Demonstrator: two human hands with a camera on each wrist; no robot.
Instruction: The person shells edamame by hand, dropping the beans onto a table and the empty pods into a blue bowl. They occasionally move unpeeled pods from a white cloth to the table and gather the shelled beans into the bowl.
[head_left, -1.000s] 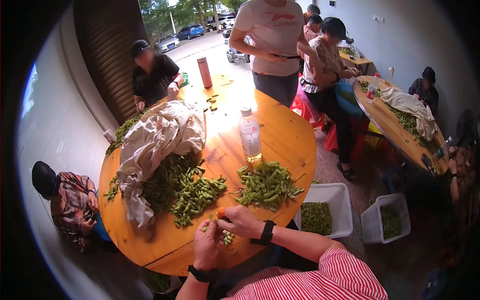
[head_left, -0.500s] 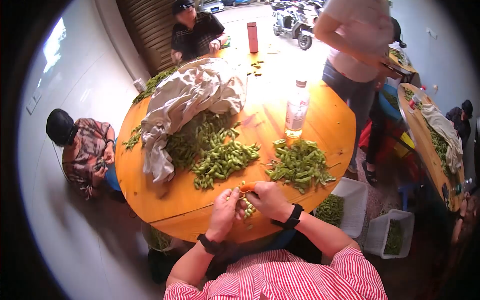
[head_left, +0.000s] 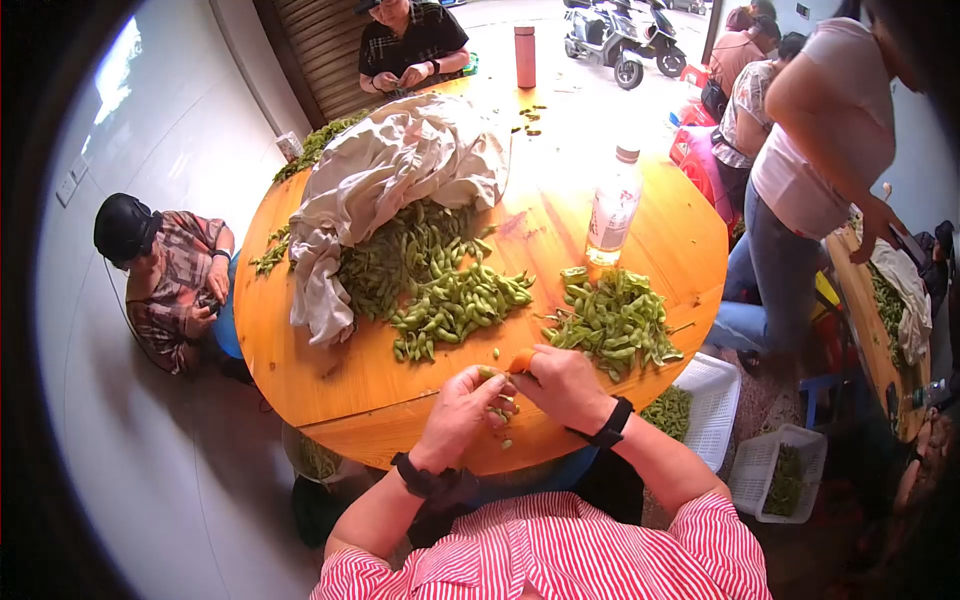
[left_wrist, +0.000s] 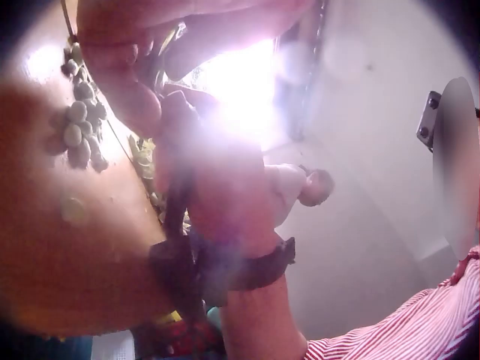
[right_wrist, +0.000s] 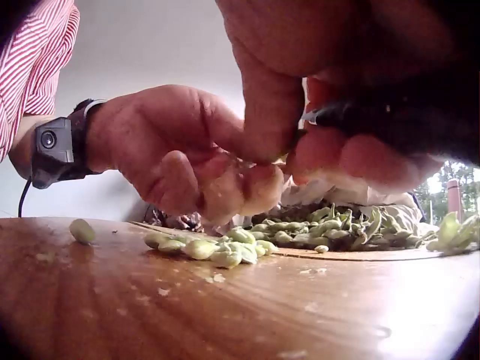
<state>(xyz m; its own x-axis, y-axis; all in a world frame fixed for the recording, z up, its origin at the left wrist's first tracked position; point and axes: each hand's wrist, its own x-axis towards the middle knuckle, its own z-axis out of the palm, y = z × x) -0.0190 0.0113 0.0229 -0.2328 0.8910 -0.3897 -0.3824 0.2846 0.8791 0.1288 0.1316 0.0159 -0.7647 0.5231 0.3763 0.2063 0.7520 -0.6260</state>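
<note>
Over the near edge of the round wooden table [head_left: 330, 395], my left hand [head_left: 462, 415] pinches a green bean pod [head_left: 487, 372] with its fingertips. My right hand [head_left: 570, 390] meets it there, thumb and fingers closed on the pod, which they mostly hide. Something orange [head_left: 522, 360] shows at the right forefinger. Below both hands, a small heap of shelled beans [right_wrist: 225, 253] lies on the wood, with one loose bean [right_wrist: 82, 231] to the side. Beyond the hands spreads a pile of plump pods [head_left: 460, 305]; to its right sits a heap of flatter-looking pods [head_left: 615, 320].
A crumpled white cloth [head_left: 400, 150] covers part of the pods. A plastic bottle [head_left: 612, 215] stands behind the right heap, a pink flask [head_left: 525, 58] farther back. White baskets [head_left: 715, 400] are on the floor at right. Other people sit around, and one person [head_left: 820, 150] stands at right.
The head view has turned, so the table sits further right and higher. The standing person has moved off to the right. My hands stay together at the pod.
</note>
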